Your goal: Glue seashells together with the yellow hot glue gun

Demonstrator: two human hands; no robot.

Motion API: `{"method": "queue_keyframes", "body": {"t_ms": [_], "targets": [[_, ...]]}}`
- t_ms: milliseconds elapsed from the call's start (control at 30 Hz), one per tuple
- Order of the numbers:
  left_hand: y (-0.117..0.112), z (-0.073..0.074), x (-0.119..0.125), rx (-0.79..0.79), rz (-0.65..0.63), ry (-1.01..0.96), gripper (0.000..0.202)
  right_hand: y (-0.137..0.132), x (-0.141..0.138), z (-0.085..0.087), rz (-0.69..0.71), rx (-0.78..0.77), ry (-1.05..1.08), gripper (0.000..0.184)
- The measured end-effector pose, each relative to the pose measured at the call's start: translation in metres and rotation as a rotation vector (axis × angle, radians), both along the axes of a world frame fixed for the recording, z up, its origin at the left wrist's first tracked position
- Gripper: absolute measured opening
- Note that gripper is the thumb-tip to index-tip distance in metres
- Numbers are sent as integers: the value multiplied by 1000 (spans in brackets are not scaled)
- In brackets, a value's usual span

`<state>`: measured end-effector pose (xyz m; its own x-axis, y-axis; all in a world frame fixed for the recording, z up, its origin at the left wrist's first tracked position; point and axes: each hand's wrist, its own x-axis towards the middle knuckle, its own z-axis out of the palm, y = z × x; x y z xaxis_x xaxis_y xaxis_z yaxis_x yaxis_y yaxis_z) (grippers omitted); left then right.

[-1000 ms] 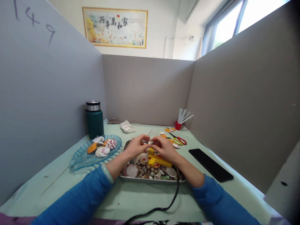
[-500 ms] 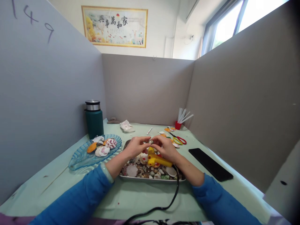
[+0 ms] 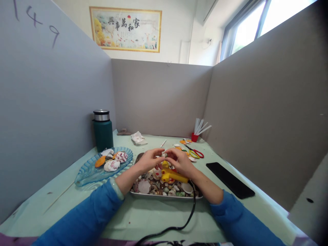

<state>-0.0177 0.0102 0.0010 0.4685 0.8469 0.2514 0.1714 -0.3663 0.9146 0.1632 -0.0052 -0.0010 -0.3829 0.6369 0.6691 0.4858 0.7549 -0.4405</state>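
My left hand [image 3: 151, 159] and my right hand [image 3: 181, 161] meet over a metal tray [image 3: 164, 196] full of shells. Both are closed, fingertips pinching a small pale shell [image 3: 164, 155] between them, partly hidden by the fingers. Just below my right hand lies a yellow glue gun [image 3: 174, 176] on top of the shells, its black cord [image 3: 192, 208] running over the tray's front rim. A flat whitish shell [image 3: 144, 187] and several small snail-like shells fill the tray beneath my hands.
At left, a blue fluted plate [image 3: 87, 174] carries several scallop shells [image 3: 112, 165], with a green bottle [image 3: 103, 135] behind. A black phone [image 3: 230, 180] lies right. Farther back are scissors [image 3: 196, 152], a red cup [image 3: 195, 137] of white sticks and a crumpled packet [image 3: 138, 138].
My fingers have shifted slightly around the small shell. The glue gun, the tray and everything else stay in place.
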Motion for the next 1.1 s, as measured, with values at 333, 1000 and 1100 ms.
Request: {"method": "queue_keyframes", "body": {"t_ms": [333, 1000, 1100], "targets": [[-7, 8, -4, -150, -120, -166, 40, -2, -1, 2, 1, -21, 26, 17], [-5, 6, -5, -275, -65, -234, 39, -3, -1, 3, 16, -6, -2, 16], [-7, 8, -4, -274, -36, -215, 40, -4, -2, 3, 25, -12, -3, 15]]}}
